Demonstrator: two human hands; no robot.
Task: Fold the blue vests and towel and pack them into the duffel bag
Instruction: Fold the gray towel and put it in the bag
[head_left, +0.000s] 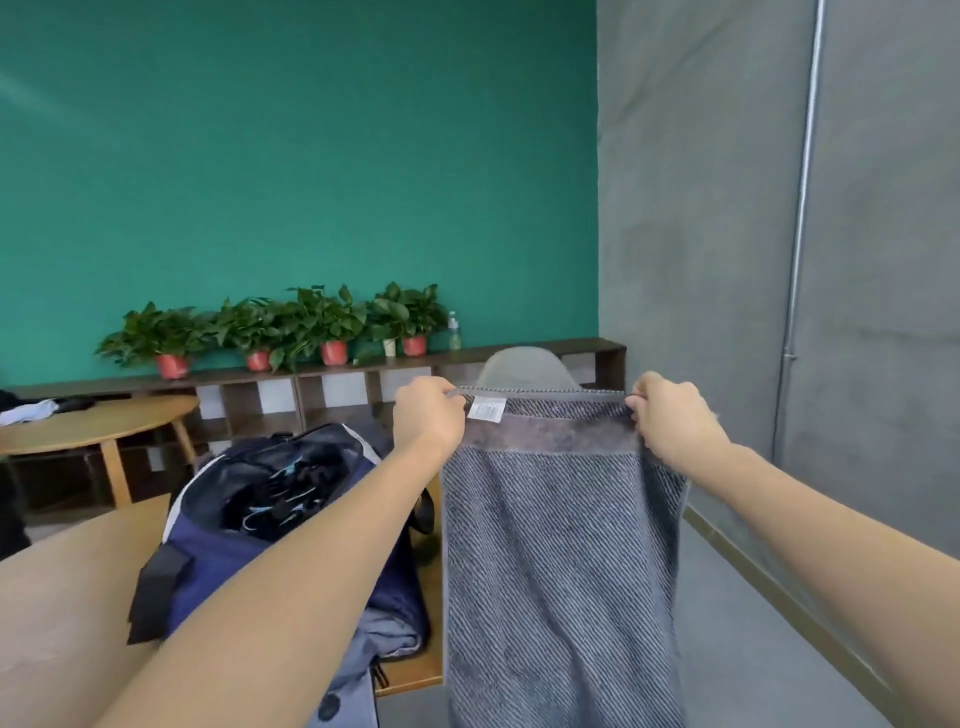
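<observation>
the towel (563, 545) hangs in front of you, your left hand (428, 418) and right hand (672, 421) each pinching a top corner. you're folding it; next, bring corners together, then pack it into the open duffel bag (249, 525) on the table (88, 525).

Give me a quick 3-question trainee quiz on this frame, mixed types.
1. True or false: both hands pinch the top edge of the towel, which hangs straight down.
2. Multiple choice: the white label on the towel sits nearest
A. the left hand
B. the right hand
C. the bottom hem
3. Short answer: on which side of the hanging towel is the duffel bag, and is it open?

Key
1. True.
2. A.
3. To its left, on the wooden table; its top is open, with dark items showing inside.
</observation>
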